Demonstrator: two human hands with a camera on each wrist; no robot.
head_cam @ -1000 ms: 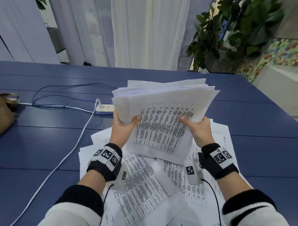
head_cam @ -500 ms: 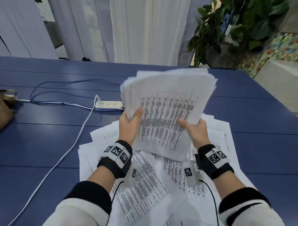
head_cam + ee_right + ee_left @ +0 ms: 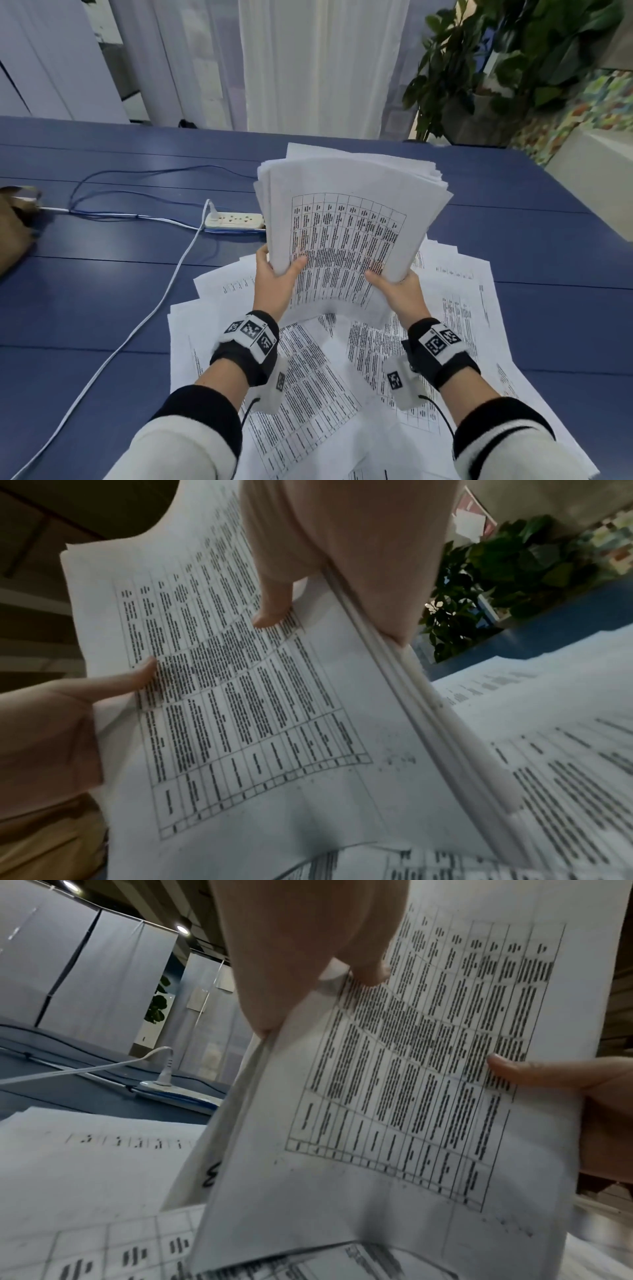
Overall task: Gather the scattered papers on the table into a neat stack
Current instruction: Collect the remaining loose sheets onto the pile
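Observation:
A thick bundle of printed sheets (image 3: 346, 233) stands nearly upright above the blue table (image 3: 102, 301), its lower edge just over the loose sheets. My left hand (image 3: 277, 277) grips the bundle's left edge, thumb on the printed face. My right hand (image 3: 394, 287) grips the right edge the same way. The left wrist view shows the bundle (image 3: 394, 1096) with my left thumb (image 3: 363, 969) on it and the other hand's thumb across. In the right wrist view the bundle (image 3: 257, 723) is pinched at its edge. Several loose printed papers (image 3: 308, 394) lie fanned out beneath.
A white power strip (image 3: 234, 220) with white and blue cables (image 3: 144, 329) lies left of the bundle. A brown object (image 3: 15, 226) sits at the table's left edge. A potted plant (image 3: 486, 68) and white curtain (image 3: 322, 61) stand beyond the far edge.
Both hands have tilted the bundle from leaning flat to nearly upright and brought its sides closer together; the sheets now sit more squarely behind one another.

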